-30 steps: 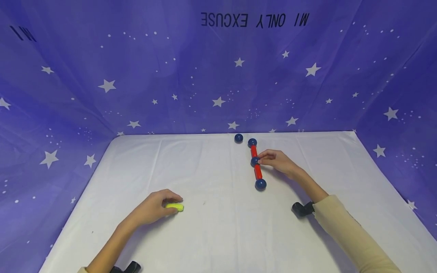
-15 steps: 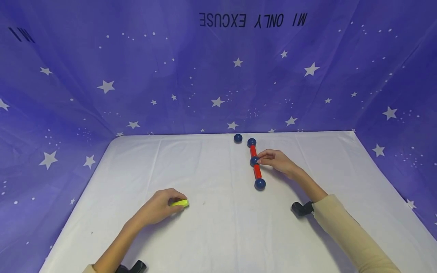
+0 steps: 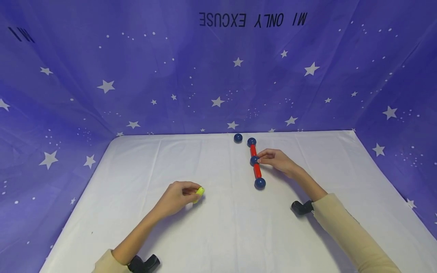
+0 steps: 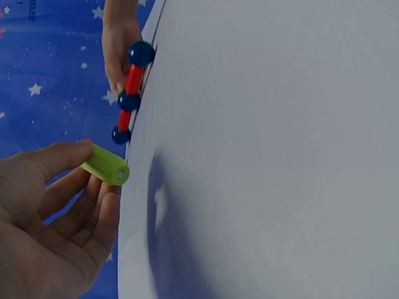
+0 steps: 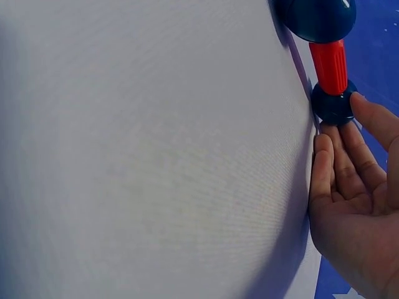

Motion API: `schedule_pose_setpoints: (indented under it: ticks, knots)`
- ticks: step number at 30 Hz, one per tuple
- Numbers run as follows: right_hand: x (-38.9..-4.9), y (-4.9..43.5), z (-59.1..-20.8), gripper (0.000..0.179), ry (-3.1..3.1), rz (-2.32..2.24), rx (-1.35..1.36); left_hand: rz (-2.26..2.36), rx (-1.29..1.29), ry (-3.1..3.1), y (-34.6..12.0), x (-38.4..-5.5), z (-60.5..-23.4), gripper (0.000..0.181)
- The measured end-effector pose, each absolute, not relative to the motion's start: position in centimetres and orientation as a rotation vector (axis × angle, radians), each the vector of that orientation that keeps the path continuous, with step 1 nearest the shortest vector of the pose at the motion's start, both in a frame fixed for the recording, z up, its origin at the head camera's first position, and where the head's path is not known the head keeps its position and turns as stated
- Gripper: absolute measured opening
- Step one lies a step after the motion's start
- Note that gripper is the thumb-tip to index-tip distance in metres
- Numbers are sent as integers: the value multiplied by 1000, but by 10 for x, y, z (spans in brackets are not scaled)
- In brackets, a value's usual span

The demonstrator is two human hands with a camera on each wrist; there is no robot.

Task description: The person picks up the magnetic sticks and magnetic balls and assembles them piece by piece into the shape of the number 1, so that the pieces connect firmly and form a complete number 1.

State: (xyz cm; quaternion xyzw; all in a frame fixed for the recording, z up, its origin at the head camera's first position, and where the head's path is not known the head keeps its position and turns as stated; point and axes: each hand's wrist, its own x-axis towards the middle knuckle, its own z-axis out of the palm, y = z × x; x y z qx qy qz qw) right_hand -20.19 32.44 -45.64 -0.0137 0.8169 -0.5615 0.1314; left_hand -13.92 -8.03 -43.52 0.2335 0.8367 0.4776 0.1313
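Between thumb and fingers, my left hand pinches a short yellow-green rod above the white cloth. In the left wrist view the rod shows a small round metal spot on its end. Farther right, a straight chain of dark blue balls and two red rods lies on the cloth. My right hand holds the middle blue ball of this chain with thumb and fingertips. The right wrist view shows the thumb on that ball, its underside partly hidden by the fingers.
A loose dark blue ball sits by the far edge, left of the chain's far ball. The white-covered table meets a purple star-printed curtain at the back and sides. Black wrist devices are worn on both arms.
My left hand has lifted the yellow-green rod and carried it right and farther from me, turning it from lying level to slanted. My right hand and the chain have stayed in place.
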Motion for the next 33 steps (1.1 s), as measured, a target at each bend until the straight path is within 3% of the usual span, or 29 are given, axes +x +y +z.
schedule_pose_setpoints:
  ticks: [12,33]
  knots:
    - [-203,326,-459,37,2373,-1627,-33,1577,470,2262,-33,-140,-439,28]
    - [-204,324,-459,36,2401,-1600,-9,1656,444,2079,48,-132,-450,26]
